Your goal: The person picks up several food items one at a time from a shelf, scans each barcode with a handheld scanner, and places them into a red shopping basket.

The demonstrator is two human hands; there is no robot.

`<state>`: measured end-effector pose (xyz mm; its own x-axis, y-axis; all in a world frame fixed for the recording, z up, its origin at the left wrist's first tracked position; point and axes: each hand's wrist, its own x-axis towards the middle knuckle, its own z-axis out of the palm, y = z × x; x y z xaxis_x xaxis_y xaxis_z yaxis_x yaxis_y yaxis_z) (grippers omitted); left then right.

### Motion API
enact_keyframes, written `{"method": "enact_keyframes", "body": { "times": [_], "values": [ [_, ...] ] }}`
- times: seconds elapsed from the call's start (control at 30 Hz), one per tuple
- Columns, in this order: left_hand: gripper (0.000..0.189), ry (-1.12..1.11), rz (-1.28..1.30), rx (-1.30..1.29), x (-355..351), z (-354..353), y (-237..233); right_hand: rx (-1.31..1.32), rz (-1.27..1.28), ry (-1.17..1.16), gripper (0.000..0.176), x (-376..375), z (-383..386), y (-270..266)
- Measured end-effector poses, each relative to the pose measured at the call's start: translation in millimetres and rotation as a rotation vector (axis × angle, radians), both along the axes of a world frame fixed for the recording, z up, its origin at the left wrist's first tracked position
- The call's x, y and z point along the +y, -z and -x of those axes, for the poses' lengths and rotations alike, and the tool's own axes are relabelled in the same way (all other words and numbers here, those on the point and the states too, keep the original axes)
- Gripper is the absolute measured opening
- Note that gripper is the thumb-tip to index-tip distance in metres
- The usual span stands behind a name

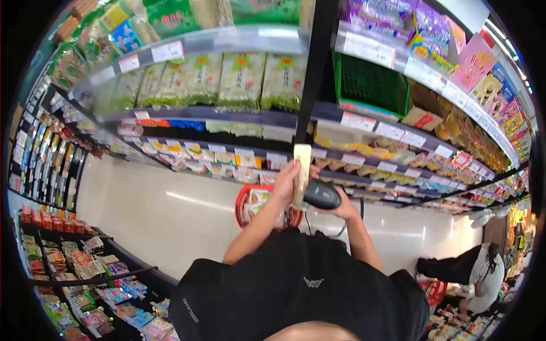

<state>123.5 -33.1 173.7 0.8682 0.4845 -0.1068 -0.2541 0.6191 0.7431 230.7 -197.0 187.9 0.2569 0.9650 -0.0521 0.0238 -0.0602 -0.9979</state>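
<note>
My left hand (286, 182) is closed around a pale, slim package (302, 170), held upright and seen edge-on; its front is turned out of sight. In my right hand (344, 208) is a black handheld barcode scanner (322, 195), its head close beside the package. A dark cable hangs below the scanner. Under my left forearm, a red shopping basket (240, 206) contains several packaged goods, partly covered by my arm.
Shelves rise in front, with bagged noodles (241, 77) at left and a green plastic crate (372, 85) at right. A dark upright post (314, 74) divides them. Low racks of snack packets (85, 264) stand behind left. Another person (483, 273) bends at lower right.
</note>
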Motion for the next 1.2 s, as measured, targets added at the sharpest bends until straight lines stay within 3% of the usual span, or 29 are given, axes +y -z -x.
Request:
{"method": "enact_keyframes", "body": {
  "times": [0.03,0.1,0.13,0.23,0.33,0.47,0.53,0.57,0.63,0.67,0.83,0.9,1.03,1.2],
  "values": [
    [0.036,0.034,-0.008,-0.006,5.3,0.8,9.5,-0.069,-0.05,-0.032,0.081,0.9,-5.2,23.6],
    [0.036,-0.003,-0.003,0.12,5.8,8.1,-8.2,-0.025,-0.046,-0.079,0.085,7.0,5.8,2.4],
    [0.037,-0.012,-0.032,0.11,16.3,2.8,-5.9,-0.127,-0.062,-0.138,0.085,15.9,0.3,10.0],
    [0.036,0.018,-0.033,0.09,26.1,8.8,1.2,-0.144,0.006,-0.24,0.067,25.2,14.7,17.5],
    [0.036,0.034,-0.048,0.184,31.7,16.5,2.2,0.08,0.105,-0.305,0.047,32.3,34.7,30.5],
    [0.036,0.148,-0.12,0.318,46.7,32.8,14.4,0.286,0.138,-0.199,0.041,32.1,60.0,41.8],
    [0.037,0.154,-0.346,0.403,55.9,41.0,27.9,0.5,0.074,-0.152,0.04,33.5,69.7,48.4],
    [0.037,0.16,-0.336,0.408,60.2,45.3,35.2,0.54,0.058,-0.158,0.04,33.8,71.9,50.6],
    [0.039,0.309,-0.389,0.502,66.0,54.3,44.4,0.608,0.043,-0.127,0.037,37.1,77.0,48.1],
    [0.039,0.378,-0.384,0.463,71.5,57.2,64.1,0.624,0.023,-0.095,0.034,37.7,81.0,50.6],
    [0.037,0.511,-0.294,0.492,72.5,73.0,64.1,0.595,-0.015,0.025,0.034,38.8,95.2,58.5],
    [0.032,0.644,-0.428,0.521,75.7,77.7,60.3,0.577,-0.017,0.058,0.034,40.1,100.4,63.3],
    [0.03,0.731,-0.427,0.366,87.6,85.2,79.2,0.613,-0.008,0.059,0.033,37.9,113.7,71.6],
    [0.027,0.618,-0.43,0.419,88.7,95.4,83.1,0.59,0.024,0.053,0.033,42.0,123.4,76.0]
  ]
}}
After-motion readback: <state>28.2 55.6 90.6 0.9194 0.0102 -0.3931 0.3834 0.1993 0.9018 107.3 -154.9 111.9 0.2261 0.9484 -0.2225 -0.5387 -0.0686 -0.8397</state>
